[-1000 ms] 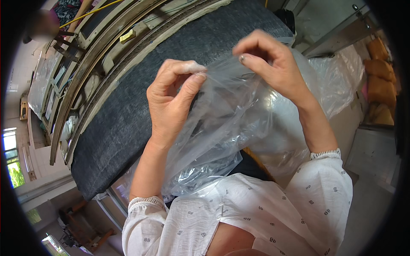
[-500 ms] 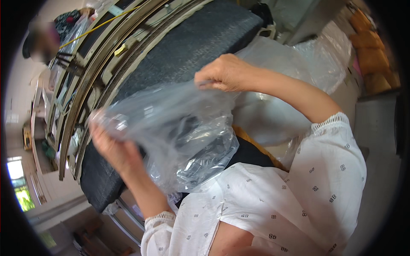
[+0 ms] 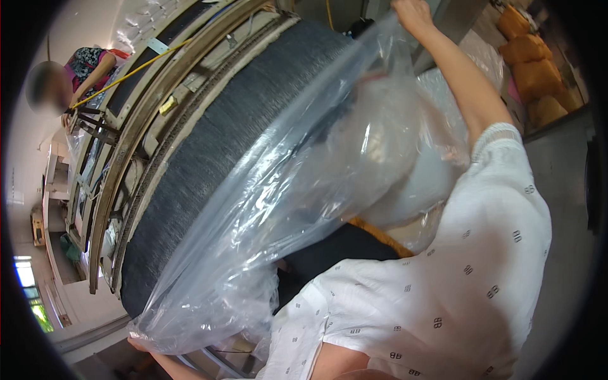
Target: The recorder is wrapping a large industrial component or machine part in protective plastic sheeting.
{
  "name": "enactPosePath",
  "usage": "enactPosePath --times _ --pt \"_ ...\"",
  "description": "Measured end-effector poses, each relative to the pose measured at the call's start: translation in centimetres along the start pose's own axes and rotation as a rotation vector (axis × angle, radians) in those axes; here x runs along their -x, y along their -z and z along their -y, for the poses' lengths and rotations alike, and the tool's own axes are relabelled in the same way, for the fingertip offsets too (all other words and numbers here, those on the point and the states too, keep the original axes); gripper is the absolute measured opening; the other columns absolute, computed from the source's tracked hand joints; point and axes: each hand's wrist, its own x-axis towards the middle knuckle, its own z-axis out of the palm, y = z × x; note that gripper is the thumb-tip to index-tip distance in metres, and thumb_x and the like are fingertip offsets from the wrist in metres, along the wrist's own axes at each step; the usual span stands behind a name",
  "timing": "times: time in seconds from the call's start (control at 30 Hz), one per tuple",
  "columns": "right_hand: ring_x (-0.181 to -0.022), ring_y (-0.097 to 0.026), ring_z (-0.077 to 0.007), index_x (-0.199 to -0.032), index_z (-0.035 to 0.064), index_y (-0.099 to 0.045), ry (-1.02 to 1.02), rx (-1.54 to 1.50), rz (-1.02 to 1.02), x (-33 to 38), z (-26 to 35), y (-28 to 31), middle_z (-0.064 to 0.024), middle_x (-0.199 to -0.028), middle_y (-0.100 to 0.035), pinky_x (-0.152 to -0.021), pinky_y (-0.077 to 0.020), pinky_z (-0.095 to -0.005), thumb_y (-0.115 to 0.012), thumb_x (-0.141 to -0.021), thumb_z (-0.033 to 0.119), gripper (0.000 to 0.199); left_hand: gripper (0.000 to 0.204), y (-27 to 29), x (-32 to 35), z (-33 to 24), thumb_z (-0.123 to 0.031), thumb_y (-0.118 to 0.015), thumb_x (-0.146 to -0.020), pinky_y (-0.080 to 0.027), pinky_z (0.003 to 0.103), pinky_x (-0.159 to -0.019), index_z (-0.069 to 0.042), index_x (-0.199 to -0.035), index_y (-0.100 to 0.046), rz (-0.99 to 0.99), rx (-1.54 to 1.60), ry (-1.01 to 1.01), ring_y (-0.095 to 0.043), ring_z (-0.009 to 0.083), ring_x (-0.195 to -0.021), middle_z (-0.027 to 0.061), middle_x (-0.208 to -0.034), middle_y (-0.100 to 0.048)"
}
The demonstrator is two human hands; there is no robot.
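A large clear plastic sheet [image 3: 272, 183] is stretched slantwise between my two hands, its upper edge pulled nearly straight. My right hand [image 3: 413, 18], raised at the top, is closed on one end of that edge. Down at the lower left, my left hand [image 3: 139, 344] grips the other end; plastic and the bent wrist hide most of its fingers. Folds of the sheet hang toward my body, over my dark clothing. Behind it lies a long dark padded surface [image 3: 228, 120], partly seen through the plastic.
A machine frame with curved-looking rails [image 3: 130, 136] runs along the dark surface's far side. Beyond it, a person [image 3: 92, 66] leans over with an arm out. More clear plastic [image 3: 421, 183] lies to my right, and orange-brown bundles [image 3: 529, 60] are stacked at the upper right.
My hands have moved wide apart: the right up and rightward, the left down toward the lower left. The bunched plastic is now spread and taut along its edge. The other person's arm has shifted.
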Motion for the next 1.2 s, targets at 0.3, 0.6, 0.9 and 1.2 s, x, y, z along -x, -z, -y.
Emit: enactPosePath --times 0.3,0.6,0.9,1.2 --pt "-0.093 -0.057 -0.0262 -0.092 0.0046 -0.059 0.125 -0.890 0.079 -3.2 15.1 4.1 -0.0058 -0.084 -0.062 -0.077 -0.0446 -0.0379 -0.056 -0.085 0.035 0.032 0.030 -4.9 1.3 2.3 -0.026 -0.051 -0.085 -0.047 0.035 -0.075 -0.002 -0.102 -0.057 -0.123 0.167 0.242 -0.059 0.0250 -0.086 0.0152 -0.100 -0.061" --pt "-0.122 -0.040 -0.0275 -0.127 0.0154 -0.046 0.225 -0.863 0.061 -4.4 16.6 -6.6 -0.0127 -0.130 -0.045 -0.099 -0.0333 -0.0360 -0.044 -0.087 0.047 0.052 0.030 -4.4 -3.7 1.4 -0.028 -0.047 -0.085 -0.046 0.038 -0.075 -0.004 -0.095 -0.061 -0.158 0.215 0.070 -0.060 0.0273 -0.085 0.0169 -0.098 -0.062" --pt "-0.107 -0.053 -0.0275 -0.114 0.0032 -0.055 -0.035 -0.058 0.188 -7.7 19.6 -1.5 -0.0210 -0.114 -0.054 -0.091 -0.0382 -0.0341 -0.042 -0.090 0.047 0.051 0.031 -5.0 -3.0 -8.1 -0.027 -0.059 -0.074 -0.044 0.034 -0.078 0.000 -0.089 -0.063 -0.376 0.546 0.240 -0.057 0.0224 -0.085 0.0139 -0.089 -0.062" --pt "-0.086 -0.060 -0.0183 -0.112 -0.0013 -0.054 0.696 -1.499 1.826 17.0 32.2 22.4 -0.0126 -0.100 -0.062 -0.077 -0.0490 -0.0283 -0.054 -0.086 0.023 0.036 0.028 -5.6 -4.9 -7.9 -0.026 -0.064 -0.068 -0.048 0.038 -0.069 0.000 -0.079 -0.063 -0.540 0.447 0.378 -0.062 0.0316 -0.074 0.0172 -0.077 -0.064"
